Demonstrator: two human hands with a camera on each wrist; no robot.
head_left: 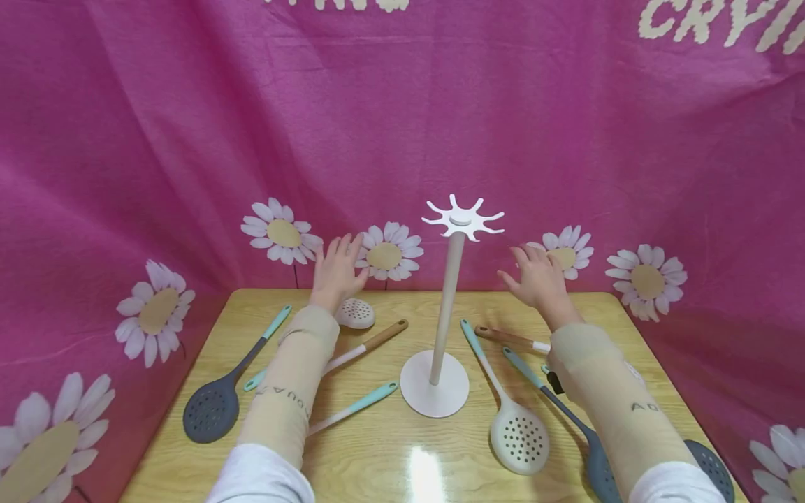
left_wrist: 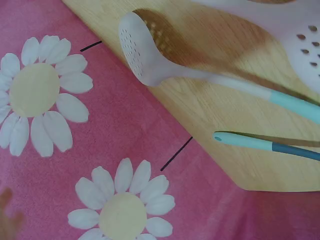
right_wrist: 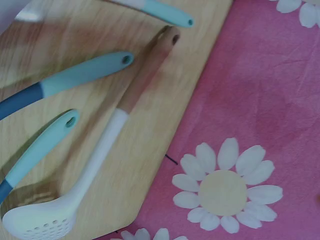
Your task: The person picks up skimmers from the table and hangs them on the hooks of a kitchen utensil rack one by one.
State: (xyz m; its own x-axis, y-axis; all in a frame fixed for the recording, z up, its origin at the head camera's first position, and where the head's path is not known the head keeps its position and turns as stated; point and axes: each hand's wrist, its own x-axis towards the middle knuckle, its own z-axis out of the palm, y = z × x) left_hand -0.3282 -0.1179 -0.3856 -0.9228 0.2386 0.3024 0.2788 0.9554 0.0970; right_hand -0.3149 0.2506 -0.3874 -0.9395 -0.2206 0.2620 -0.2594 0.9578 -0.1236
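Both hands up, one either side of the white stand [head_left: 446, 307]
Left hand [head_left: 337, 275] is left of the stand, right hand [head_left: 539, 282] is right of it, and on both the grip is loose, fingers spread, holding nothing. The stand is upright on the wooden bench [head_left: 352, 471]. Left of it there's a white perforated ladle [head_left: 356, 314] near the left hand, a wooden-handled utensil [head_left: 386, 334] partly behind the sleeve [head_left: 283, 398], and a dark skimmer [head_left: 212, 411] farther out. Right of the stand: a pale skimmer [head_left: 520, 438] with a teal handle, plus a brown-handled ladle [head_left: 506, 337] near the right hand. Pink daisy cloth [head_left: 390, 133] behind the stand.
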